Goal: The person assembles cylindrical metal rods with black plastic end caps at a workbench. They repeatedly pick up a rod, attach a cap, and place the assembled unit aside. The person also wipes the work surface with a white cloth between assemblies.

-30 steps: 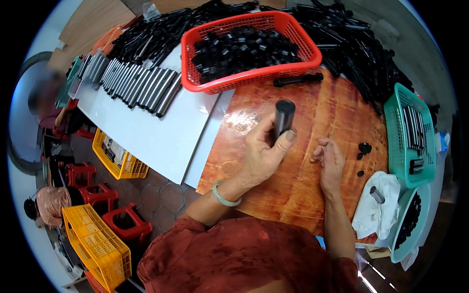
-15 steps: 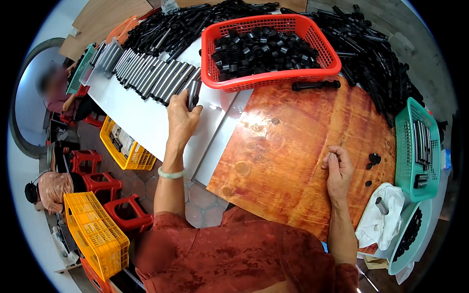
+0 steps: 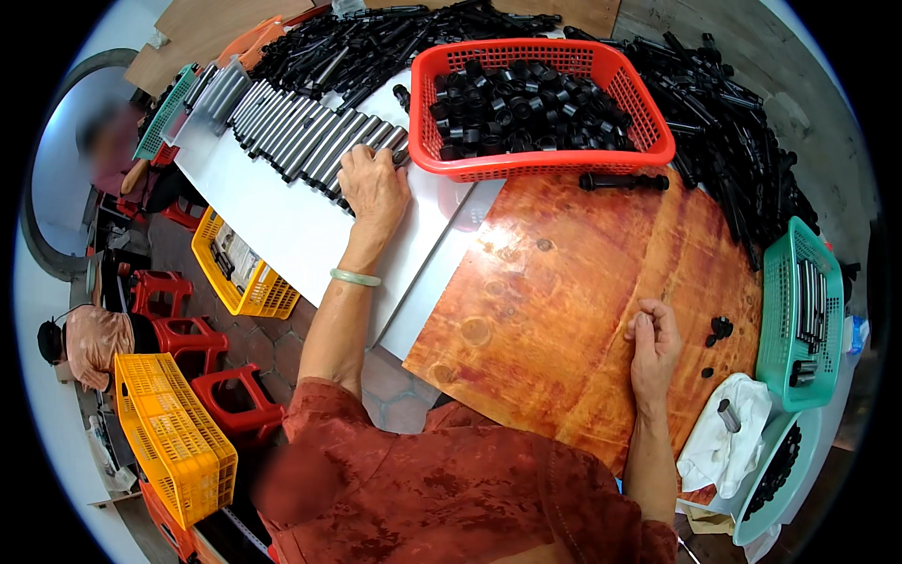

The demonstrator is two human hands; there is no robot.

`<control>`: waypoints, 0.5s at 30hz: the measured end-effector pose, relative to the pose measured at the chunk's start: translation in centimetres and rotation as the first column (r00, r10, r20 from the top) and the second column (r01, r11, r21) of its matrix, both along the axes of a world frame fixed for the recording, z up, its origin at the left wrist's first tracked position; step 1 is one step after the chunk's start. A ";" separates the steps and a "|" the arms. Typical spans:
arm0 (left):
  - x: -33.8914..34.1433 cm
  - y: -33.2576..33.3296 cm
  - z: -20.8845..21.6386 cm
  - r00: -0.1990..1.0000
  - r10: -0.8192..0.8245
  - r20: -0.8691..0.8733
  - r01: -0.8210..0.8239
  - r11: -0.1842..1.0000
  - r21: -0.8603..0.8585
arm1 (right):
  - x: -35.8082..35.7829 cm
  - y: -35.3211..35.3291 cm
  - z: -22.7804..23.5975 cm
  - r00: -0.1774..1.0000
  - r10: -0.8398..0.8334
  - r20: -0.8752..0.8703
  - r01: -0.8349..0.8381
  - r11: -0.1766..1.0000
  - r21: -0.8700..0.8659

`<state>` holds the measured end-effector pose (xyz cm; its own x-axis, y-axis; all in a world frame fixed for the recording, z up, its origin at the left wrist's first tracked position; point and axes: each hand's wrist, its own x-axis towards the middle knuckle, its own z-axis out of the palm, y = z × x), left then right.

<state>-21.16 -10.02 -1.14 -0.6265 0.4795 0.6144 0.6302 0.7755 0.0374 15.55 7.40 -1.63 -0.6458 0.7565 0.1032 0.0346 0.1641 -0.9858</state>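
Observation:
My left hand (image 3: 374, 193) is at the right end of a row of silver metal tubes (image 3: 319, 143) with dark ends, lying side by side on the white tabletop. Its fingers are closed round a tube at that end, and the hand covers most of it. On the brown wooden board (image 3: 536, 310), my right hand (image 3: 655, 348) rests with curled fingers and the thumb against them. Whether anything is inside them is hidden. A few small black caps (image 3: 721, 328) lie to its right.
A red basket (image 3: 545, 169) of black caps stands at the back, before heaps of black tubes (image 3: 723, 122). One black tube (image 3: 624, 181) lies on the board. At right are a green basket (image 3: 775, 310) with tubes, a white cloth (image 3: 719, 451) bearing a short tube, and a pale green basin (image 3: 752, 526).
My left hand has moved from holding a silver tube up beside the row to lowering it against the row's right end. My right hand keeps its curled pose. The whole view has shifted slightly.

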 end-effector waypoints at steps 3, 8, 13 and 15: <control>-0.2 -0.4 -0.5 0.999 0.035 0.003 -0.035 0.999 0.041 | 0.0 0.0 -0.1 1.000 0.012 0.000 -0.012 1.000 0.007; -0.3 -0.1 -0.5 0.996 0.070 0.053 -0.072 0.997 0.040 | 0.1 0.0 -0.1 1.000 0.013 0.016 -0.013 1.000 0.028; 0.2 -0.7 -0.1 0.992 0.092 0.083 -0.092 0.996 0.005 | 0.1 0.0 -0.2 1.000 0.018 0.008 -0.018 1.000 0.021; 0.6 -0.8 0.2 0.986 0.130 0.101 -0.128 0.991 -0.032 | 0.1 0.0 -0.2 1.000 0.006 0.021 -0.006 1.000 0.030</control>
